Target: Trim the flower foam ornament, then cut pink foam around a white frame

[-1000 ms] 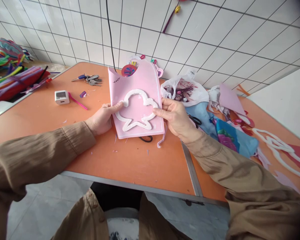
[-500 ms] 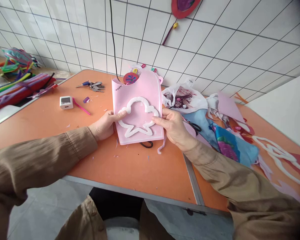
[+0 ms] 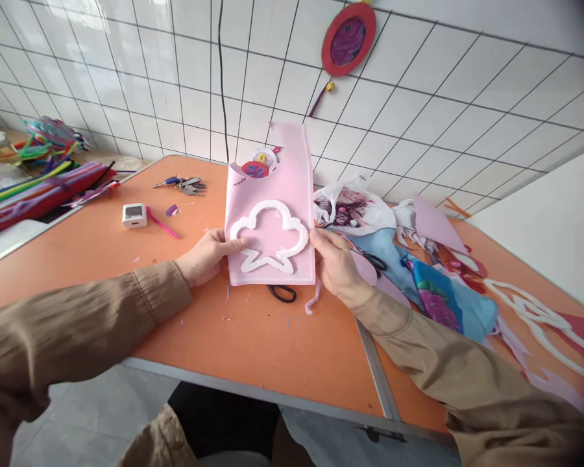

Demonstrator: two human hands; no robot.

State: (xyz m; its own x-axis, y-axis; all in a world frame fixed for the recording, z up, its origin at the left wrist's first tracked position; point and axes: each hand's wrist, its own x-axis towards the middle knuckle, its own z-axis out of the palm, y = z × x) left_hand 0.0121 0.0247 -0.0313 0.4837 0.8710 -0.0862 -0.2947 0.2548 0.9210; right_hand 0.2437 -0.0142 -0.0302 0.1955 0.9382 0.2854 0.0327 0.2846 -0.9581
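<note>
A pink sheet (image 3: 292,175) with a curved cut-out at its upper left is held up over the orange table. On its face lies a white cloud-like outline (image 3: 272,206) with pointed lower ends. My left hand (image 3: 207,255) grips the sheet's left edge, its thumb on the front by the outline. At the right edge my right hand (image 3: 339,264) pinches the sheet between thumb and fingers. A black scissor handle (image 3: 282,294) pokes out below the sheet, its blades hidden.
Keys (image 3: 192,186), a white device (image 3: 134,215) and a pink strip lie left on the orange table (image 3: 253,344). Colourful pipe cleaners (image 3: 43,194) are far left. A plastic bag (image 3: 370,211), blue fabric (image 3: 479,311) and white cord (image 3: 540,305) lie right. A red ornament (image 3: 349,39) hangs on the wall.
The view has tilted upward, showing more of the wall ornament. The sheet's upper part now stands taller and straighter. My right thumb has moved off the white outline to the sheet's edge.
</note>
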